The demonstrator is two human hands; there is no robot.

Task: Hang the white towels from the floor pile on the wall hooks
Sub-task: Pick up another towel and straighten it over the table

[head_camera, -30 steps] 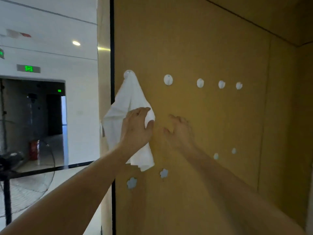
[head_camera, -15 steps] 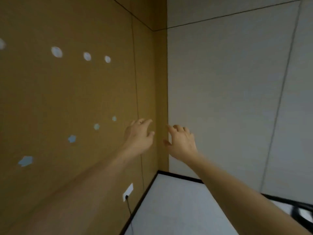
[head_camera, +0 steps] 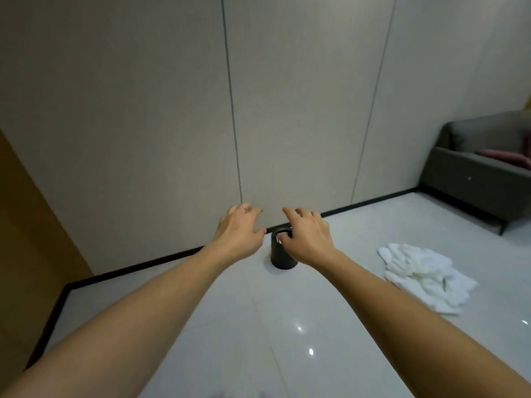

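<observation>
Between hangings: our left hand [head_camera: 240,237] and right hand [head_camera: 309,239], fingers loosely spread and empty, out before us; towels [head_camera: 422,275] piled on floor [head_camera: 230,326] to the right, next to fetch; bin [head_camera: 283,258] beyond.

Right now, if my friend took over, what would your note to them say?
Left hand: open, holds nothing.
Right hand: open, holds nothing.
Pile of white towels: on the floor, lower right, near the grey sofa. A black bin stands by the wall.
Done: cannot tell; no hooks in view.
Left: pick a towel from the pile, carry it to the hooks, hang it, repeat.
</observation>
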